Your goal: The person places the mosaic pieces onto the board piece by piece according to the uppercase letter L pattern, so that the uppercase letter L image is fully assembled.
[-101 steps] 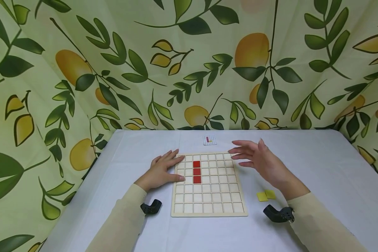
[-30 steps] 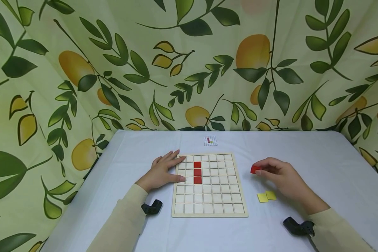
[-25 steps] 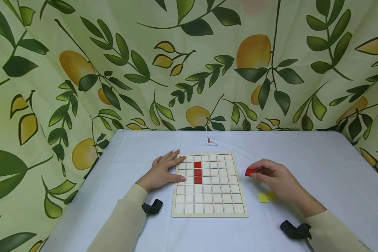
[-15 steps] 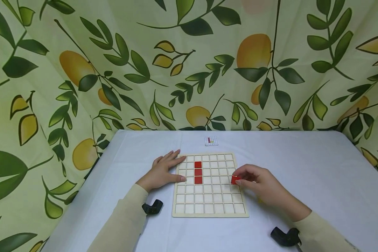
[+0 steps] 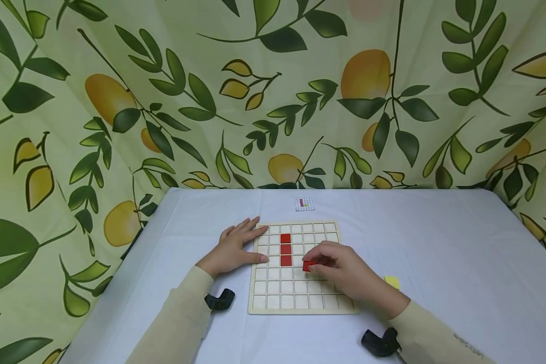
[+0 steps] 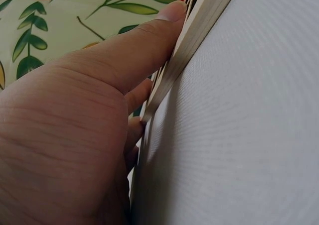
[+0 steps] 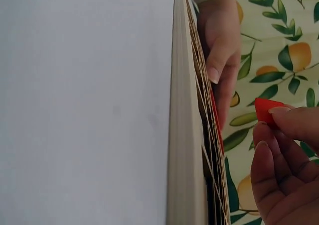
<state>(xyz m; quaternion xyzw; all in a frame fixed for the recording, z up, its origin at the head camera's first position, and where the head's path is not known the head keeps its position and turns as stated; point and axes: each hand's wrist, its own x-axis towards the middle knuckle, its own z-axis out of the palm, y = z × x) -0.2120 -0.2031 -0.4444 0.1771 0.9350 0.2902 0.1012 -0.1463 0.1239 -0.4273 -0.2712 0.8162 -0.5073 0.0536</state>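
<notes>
A pale wooden grid board (image 5: 300,302) lies on the table with three red square tiles (image 5: 285,249) in one column. My left hand (image 5: 233,248) rests spread on its left edge; in the left wrist view the thumb (image 6: 144,43) lies along the rim. My right hand (image 5: 343,268) pinches another red square tile (image 5: 307,266) between thumb and fingertips, over the board to the right of the column. The right wrist view shows this pinched tile (image 7: 268,110) tilted and raised above the board's surface. My right hand and forearm hide part of the board's right side.
A small printed grid card (image 5: 304,203) with red and yellow squares lies beyond the board. A yellow tile (image 5: 392,281) shows beside my right forearm, which covers the other one. A white cloth covers the table (image 5: 459,242); a leaf-and-fruit patterned curtain (image 5: 273,101) hangs behind.
My right hand, empty and over the board's far right corner at first, has picked up a red tile at the right and carried it left over the board. The left hand stays put.
</notes>
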